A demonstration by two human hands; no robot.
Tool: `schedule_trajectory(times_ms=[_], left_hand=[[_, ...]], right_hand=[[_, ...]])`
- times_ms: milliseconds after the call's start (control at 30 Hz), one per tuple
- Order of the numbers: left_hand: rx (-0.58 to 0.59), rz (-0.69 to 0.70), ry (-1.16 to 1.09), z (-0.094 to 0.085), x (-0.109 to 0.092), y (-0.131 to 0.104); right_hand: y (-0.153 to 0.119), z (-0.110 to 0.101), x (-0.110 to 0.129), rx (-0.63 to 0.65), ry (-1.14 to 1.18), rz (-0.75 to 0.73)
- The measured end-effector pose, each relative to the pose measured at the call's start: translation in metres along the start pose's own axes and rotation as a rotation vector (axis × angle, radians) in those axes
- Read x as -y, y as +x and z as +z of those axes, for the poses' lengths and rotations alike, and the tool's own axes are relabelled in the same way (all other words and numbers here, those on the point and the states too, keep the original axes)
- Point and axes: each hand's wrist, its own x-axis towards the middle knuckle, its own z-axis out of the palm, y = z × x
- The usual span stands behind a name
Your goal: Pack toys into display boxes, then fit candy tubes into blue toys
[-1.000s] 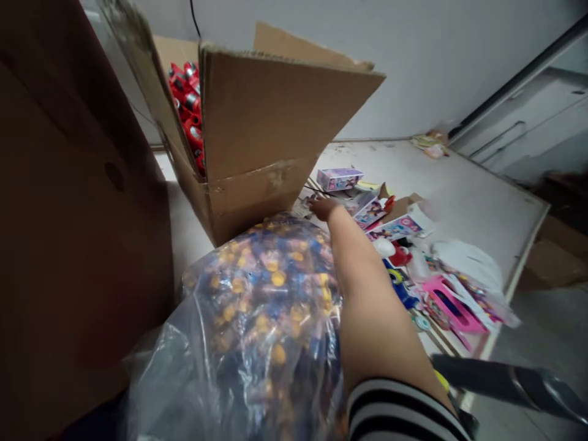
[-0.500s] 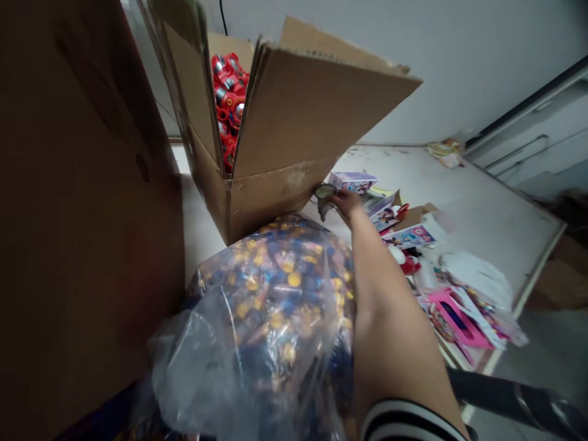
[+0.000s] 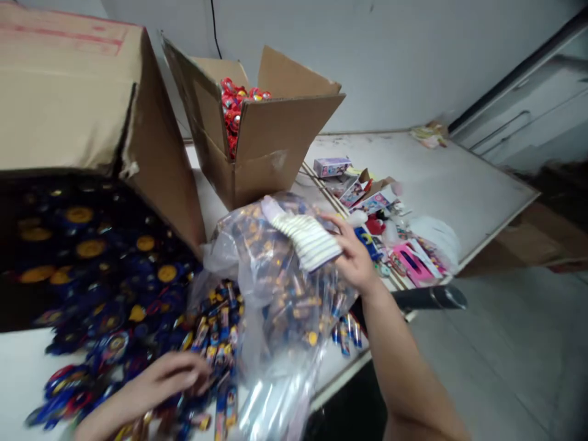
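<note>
My right hand grips a sock-like striped cloth, cream with dark lines and a pale lilac end. It is held over a clear plastic bag full of small blue-and-yellow wrapped tubes. My left hand, somewhat blurred, hovers or rests at a pile of loose blue-and-yellow tubes; its fingers are loosely bent and apart, with nothing visible in them. Left of the tubes, dark blue toy pieces with yellow discs spill from a tipped cardboard box.
An upright open carton with red toy parts stands behind the bag. Small printed boxes, a pink plastic piece and other toys lie on the table to the right. A black padded bar juts out by the table edge.
My right hand has come back from beside the carton, bringing the cloth over the bag. My left hand has entered at lower left. The view has shifted, showing the tipped box's contents.
</note>
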Motion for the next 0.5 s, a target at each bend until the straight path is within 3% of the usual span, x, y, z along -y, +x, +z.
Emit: schedule_trajectory(times_ms=[100, 167, 233, 367, 500], left_hand=[[0.115, 0.040, -0.025, 0.022, -0.004, 0.029], [0.045, 0.138, 0.058, 0.039, -0.011, 0.046], [-0.080, 0.334, 0.230, 0.055, -0.020, 0.058], [-0.211, 0.755, 0.746, 0.080, -0.032, 0.077], [-0.179, 0.743, 1.154, 0.091, -0.022, 0.093]], right_hand=[[-0.087, 0.024, 0.019, 0.048, -0.241, -0.088], [-0.134, 0.045, 0.023, 0.008, -0.268, -0.004], [-0.170, 0.068, 0.025, -0.048, -0.225, 0.112], [-0.208, 0.109, 0.037, -0.132, -0.164, 0.223], [-0.224, 0.138, 0.050, -0.172, -0.214, 0.299]])
